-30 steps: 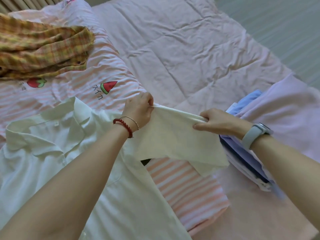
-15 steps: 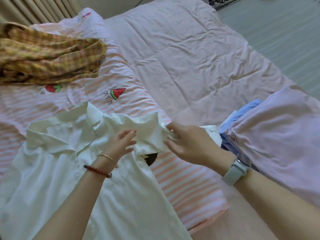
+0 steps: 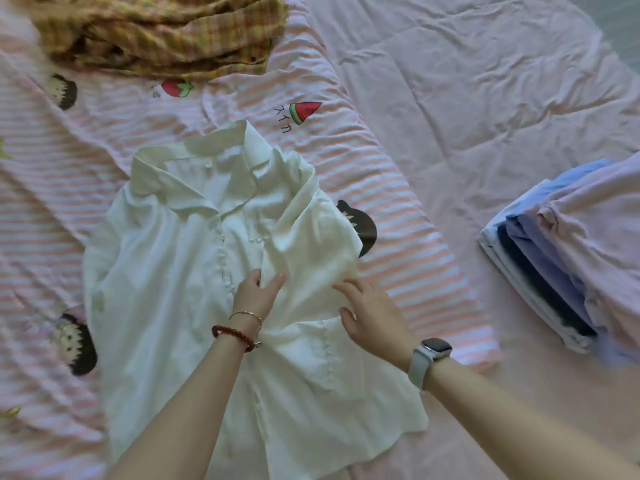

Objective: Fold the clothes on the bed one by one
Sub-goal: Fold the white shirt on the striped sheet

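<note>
Once held taut, sleeve [image 3: 311, 244] now folded inward

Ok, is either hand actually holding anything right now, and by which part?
Nothing is gripped. The left hand and right hand lie open on the white shirt's folded-in sleeve.

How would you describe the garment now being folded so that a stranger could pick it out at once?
Start at the pink striped cover spread over the bed; the white shirt lies flat on it, under both hands. Unlike the crumpled yellow plaid garment beyond it and the folded stack to the right, it is plain white, collared and buttoned.
</note>
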Available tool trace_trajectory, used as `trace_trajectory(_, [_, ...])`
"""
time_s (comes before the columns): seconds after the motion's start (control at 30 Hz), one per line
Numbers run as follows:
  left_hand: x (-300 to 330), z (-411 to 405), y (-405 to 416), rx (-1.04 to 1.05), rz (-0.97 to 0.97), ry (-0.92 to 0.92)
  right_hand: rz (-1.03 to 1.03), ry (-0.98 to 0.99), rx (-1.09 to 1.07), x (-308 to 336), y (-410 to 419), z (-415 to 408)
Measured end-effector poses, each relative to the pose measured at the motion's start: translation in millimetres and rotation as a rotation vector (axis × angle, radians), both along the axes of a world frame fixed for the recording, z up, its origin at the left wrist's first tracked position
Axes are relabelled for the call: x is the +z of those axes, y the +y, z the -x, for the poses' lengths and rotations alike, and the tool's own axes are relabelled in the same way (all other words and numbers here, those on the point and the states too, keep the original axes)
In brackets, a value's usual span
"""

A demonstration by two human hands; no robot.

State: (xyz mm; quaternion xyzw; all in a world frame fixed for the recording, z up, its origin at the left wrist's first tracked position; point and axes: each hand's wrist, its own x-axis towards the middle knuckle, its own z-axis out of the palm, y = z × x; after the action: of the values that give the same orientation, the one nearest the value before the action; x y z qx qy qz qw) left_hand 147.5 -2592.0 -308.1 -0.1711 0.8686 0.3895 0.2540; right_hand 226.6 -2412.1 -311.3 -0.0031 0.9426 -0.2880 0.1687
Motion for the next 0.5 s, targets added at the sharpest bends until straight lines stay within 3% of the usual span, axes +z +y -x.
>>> trace_trajectory(0.07, [4.3, 7.2, 6.2, 0.032, -0.08, 0.108, 0.141, -0.01, -0.198, -6.4, -2.1, 1.7])
trace_trajectory(0.13, [22.1, 14.4, 6.3, 0.076, -0.306, 0.162, 0.439, -0.112, -0.554, -3.5, -5.8, 9.8])
trace_trajectory(0.2, [42.8, 20.5, -4.9, 0.138, -0.569, 0.154, 0.703, -0.22, -0.821, 0.2, -11.2, 21.4])
trace_trajectory(0.27, [54.5, 24.2, -26.3, 0.192, -0.72, 0.072, 0.783, -0.26, -0.902, 1.6, -16.9, 30.8])
trace_trajectory(0.33, [57.7, 26.7, -46.8, 0.196, -0.533, -0.056, 0.781, -0.296, -0.854, 6.7, -22.6, 35.4])
trace_trajectory(0.4, [48.4, 31.7, -62.3, 0.176, -0.189, -0.161, 0.718, -0.373, -0.698, 9.2, -26.0, 35.9])
trace_trajectory(0.5, [33.8, 49.0, -62.3, -0.03, 0.126, -0.002, 0.652, -0.345, -0.665, 5.2, -26.4, 41.5])
